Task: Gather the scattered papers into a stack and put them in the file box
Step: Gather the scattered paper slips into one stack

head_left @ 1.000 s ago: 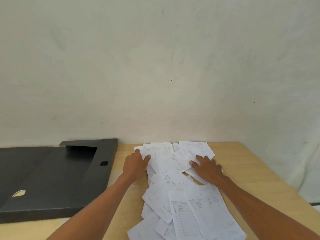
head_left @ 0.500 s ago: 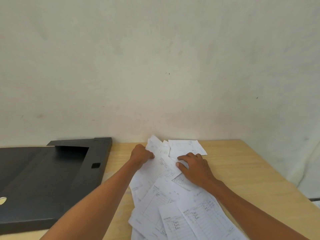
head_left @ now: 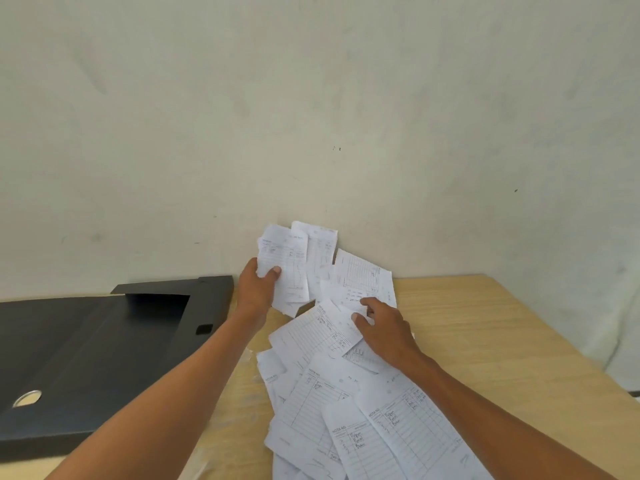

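Several white printed slips of paper lie scattered and overlapping on the wooden table, running from the wall toward me. My left hand grips a few slips and holds them lifted above the table, near the wall. My right hand pinches the edge of another slip that rests on the pile. The black file box lies flat and open to the left of the papers.
A pale wall rises directly behind the table. The table's right edge slants off toward the near right. The file box has a metal-ringed hole near its left end.
My left hand has closed on a few slips and raised them off the table toward the wall. My right hand shifted from pressing flat on the pile to pinching one slip.
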Tool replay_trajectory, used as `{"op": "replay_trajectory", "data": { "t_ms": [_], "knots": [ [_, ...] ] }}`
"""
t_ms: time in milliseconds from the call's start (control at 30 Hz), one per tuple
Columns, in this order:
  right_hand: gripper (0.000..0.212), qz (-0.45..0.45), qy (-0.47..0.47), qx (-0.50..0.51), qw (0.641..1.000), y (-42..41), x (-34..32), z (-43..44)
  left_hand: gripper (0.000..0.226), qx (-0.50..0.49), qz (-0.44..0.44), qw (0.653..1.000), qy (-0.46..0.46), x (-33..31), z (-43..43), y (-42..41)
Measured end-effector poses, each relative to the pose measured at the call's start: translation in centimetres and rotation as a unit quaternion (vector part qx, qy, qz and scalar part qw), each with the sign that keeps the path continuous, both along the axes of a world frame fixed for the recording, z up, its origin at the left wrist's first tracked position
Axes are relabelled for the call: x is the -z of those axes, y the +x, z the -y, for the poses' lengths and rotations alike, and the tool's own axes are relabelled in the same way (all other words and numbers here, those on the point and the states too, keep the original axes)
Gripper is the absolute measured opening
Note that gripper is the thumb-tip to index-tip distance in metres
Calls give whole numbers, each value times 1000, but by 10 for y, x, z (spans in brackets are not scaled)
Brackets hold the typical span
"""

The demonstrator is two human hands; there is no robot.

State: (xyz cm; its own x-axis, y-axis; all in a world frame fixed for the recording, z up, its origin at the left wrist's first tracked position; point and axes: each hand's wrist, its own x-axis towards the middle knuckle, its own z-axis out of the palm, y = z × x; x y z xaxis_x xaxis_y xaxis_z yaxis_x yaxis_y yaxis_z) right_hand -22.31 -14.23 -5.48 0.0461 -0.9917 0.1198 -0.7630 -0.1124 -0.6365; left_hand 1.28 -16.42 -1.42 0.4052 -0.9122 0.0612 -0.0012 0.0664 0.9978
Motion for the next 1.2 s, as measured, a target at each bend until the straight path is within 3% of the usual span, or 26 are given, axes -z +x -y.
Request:
{"op": "replay_trajectory", "data": {
  "t_ms": [200,367,600,767,900,967,1033,1133,1200],
  "knots": [
    [39,119,-70,-6,990,10,-33,-4,17,-41,-45,996,-73,-28,-15,5],
    [73,317,19,-30,948,28,-80,-13,36,66,-103,992,-37,-36,-34,-8],
    [29,298,29,-9,954,27,-76,-40,36,195,-137,970,56,-10,-79,-36],
    [20,396,151,50,904,20,-57,-46,34,224,-138,961,78,5,-89,-42],
    [21,392,202,57,896,-1,-48,-44,34,251,-16,960,120,10,-84,-43],
    [26,374,190,70,905,-18,-42,-39,45,204,82,967,128,14,-70,-43],
    [27,344,172,89,919,-38,-36,-34,36,150,176,968,103,19,-50,-43],
    [25,286,146,110,940,-65,-27,-27,23,109,318,936,103,27,-13,-44],
    [27,264,132,123,948,-76,-20,-21,41,97,381,911,129,32,10,-52]
  ]
}}
